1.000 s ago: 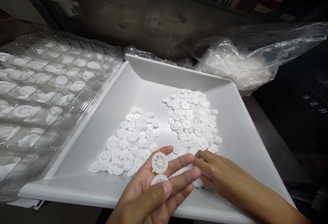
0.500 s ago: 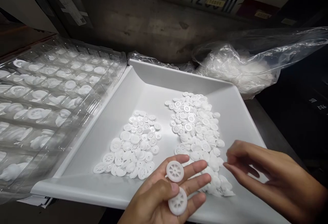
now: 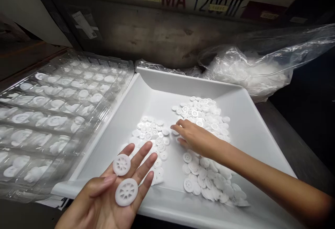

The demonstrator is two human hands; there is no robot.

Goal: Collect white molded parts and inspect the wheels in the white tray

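Note:
My left hand [image 3: 115, 187] is palm up with its fingers spread. Two white plastic spoked wheels lie on it: one wheel [image 3: 121, 164] at the base of the fingers by the thumb tip, another wheel [image 3: 126, 192] lower on the palm. My right hand [image 3: 192, 134] reaches over the grey-white tray [image 3: 162, 98], palm down, with fingers bent and thumb apart. Its fingertips are by the left edge of the right-hand pile of similar wheels [image 3: 201, 178]; whether they touch a wheel I cannot tell. My left hand partly covers a smaller pile of wheels [image 3: 157, 140].
Left of the tray stand clear plastic compartment trays [image 3: 86, 119] filled with white parts. A clear bag of white parts [image 3: 243, 72] lies behind the tray's right rear corner. A machine panel [image 3: 146, 30] marked MA 1200III closes off the back.
My right hand has moved left and forward, from the tray's right side to between the piles. My left hand has shifted left in view, its thumb now off the lower wheel.

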